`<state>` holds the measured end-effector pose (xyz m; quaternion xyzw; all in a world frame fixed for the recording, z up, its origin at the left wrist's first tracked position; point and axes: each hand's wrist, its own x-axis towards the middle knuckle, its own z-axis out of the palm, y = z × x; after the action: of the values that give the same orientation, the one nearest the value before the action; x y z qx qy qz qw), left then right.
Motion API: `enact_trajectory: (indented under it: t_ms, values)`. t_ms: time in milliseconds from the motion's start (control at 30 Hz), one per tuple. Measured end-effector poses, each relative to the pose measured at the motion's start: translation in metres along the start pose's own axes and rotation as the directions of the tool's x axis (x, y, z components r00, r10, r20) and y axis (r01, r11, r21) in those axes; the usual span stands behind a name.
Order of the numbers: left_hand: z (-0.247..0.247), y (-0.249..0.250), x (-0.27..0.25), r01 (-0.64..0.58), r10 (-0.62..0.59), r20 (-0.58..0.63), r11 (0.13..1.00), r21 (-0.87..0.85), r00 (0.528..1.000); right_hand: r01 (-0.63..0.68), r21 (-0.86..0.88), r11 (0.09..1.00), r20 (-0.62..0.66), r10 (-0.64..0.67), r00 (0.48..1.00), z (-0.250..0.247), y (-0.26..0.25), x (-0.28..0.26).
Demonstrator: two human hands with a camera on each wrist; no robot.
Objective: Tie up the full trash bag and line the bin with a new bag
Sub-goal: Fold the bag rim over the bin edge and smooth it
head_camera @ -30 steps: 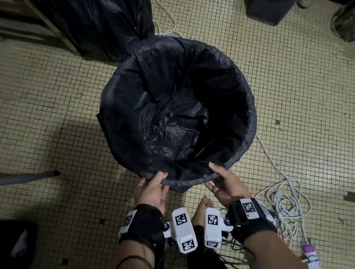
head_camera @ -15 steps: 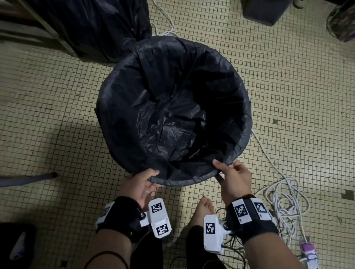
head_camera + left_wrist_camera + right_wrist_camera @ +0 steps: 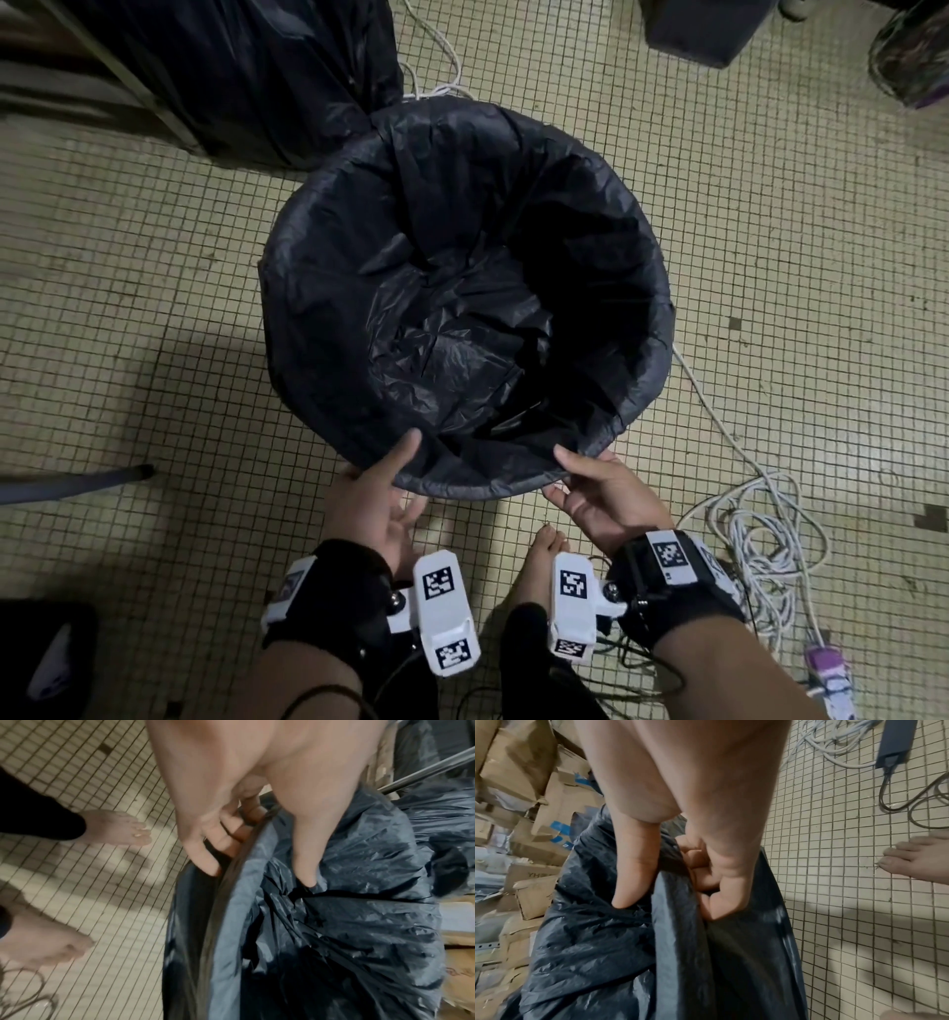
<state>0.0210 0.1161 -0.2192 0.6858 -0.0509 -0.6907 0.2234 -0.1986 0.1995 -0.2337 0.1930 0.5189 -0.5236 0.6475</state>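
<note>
A round bin (image 3: 660, 329) stands on the tiled floor, lined with a new black bag (image 3: 462, 318) whose edge is folded over the rim. My left hand (image 3: 400, 478) pinches the bag edge at the near rim. Its thumb lies inside and its fingers curl outside, as the left wrist view shows (image 3: 257, 874). My right hand (image 3: 565, 475) grips the same edge further right, thumb inside and fingers curled under the fold (image 3: 667, 906). The full black trash bag (image 3: 231, 67) sits behind the bin at the upper left.
A coil of white cable (image 3: 760, 539) and a purple-and-white plug (image 3: 827, 673) lie on the floor to the right. My bare foot (image 3: 544, 565) is just below the bin. A grey bar (image 3: 72, 483) enters from the left. Cardboard boxes (image 3: 539, 780) are stacked beyond the bin.
The loose flap of bag between my hands has been pulled down flat over the near rim. Both hands stay at the near rim, the left a little further left.
</note>
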Motion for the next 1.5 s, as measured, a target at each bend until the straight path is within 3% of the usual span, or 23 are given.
enact_trajectory:
  t_ms: [67, 267, 333, 433, 533, 667, 800, 900, 1067, 1167, 1300, 1500]
  values:
    - [0.005, -0.011, -0.010, 0.029, -0.029, 0.035, 1.000, 0.004, 0.999, 0.011, 0.025, 1.000, -0.020, -0.010, 1.000, 0.000, 0.003, -0.001]
    - [0.018, -0.024, -0.009, -0.017, -0.009, -0.199, 0.992, -0.127, 0.980, 0.123, -0.035, 0.992, -0.087, -0.126, 0.988, 0.000, 0.002, -0.009]
    - [0.019, -0.020, -0.006, -0.027, -0.002, -0.194, 0.989, -0.149, 0.981, 0.168, -0.033, 0.985, -0.159, -0.171, 0.972, 0.001, 0.003, -0.011]
    - [0.015, -0.012, -0.001, -0.005, -0.010, -0.139, 0.994, -0.110, 0.990, 0.313, -0.086, 0.946, -0.327, -0.323, 0.888, 0.003, 0.002, -0.012]
    - [0.008, -0.001, 0.008, -0.004, -0.001, -0.099, 0.999, -0.055, 0.995, 0.366, -0.155, 0.918, -0.323, -0.397, 0.859, 0.010, -0.001, -0.012]
    - [-0.002, 0.011, 0.018, -0.065, 0.066, -0.032, 0.997, 0.032, 0.997, 0.288, -0.112, 0.951, -0.277, -0.309, 0.910, 0.016, -0.004, -0.008]
    - [-0.008, 0.018, 0.020, -0.092, 0.094, -0.040, 0.994, 0.059, 0.995, 0.119, -0.040, 0.992, -0.110, -0.122, 0.986, 0.011, -0.010, -0.008]
    - [-0.006, 0.020, 0.020, -0.095, 0.095, -0.062, 0.995, 0.016, 0.993, 0.040, -0.004, 0.999, -0.036, -0.040, 0.999, 0.010, -0.013, -0.007]
    - [-0.001, 0.012, 0.013, -0.182, 0.184, -0.096, 0.983, 0.025, 0.978, 0.019, 0.040, 0.999, 0.024, -0.020, 1.000, 0.005, -0.010, -0.005]
    - [0.003, 0.002, -0.002, -0.084, 0.087, -0.075, 0.996, 0.044, 0.993, 0.028, 0.057, 0.998, 0.030, -0.030, 0.999, 0.005, -0.008, -0.004]
    - [0.016, -0.019, -0.023, 0.053, -0.053, 0.131, 0.999, 0.006, 0.990, 0.029, 0.136, 0.990, 0.074, -0.039, 0.996, 0.004, -0.005, -0.002]
    - [0.035, -0.033, -0.015, 0.004, -0.018, -0.079, 0.984, -0.181, 0.997, 0.055, 0.086, 0.995, 0.078, -0.062, 0.995, 0.002, 0.001, -0.002]
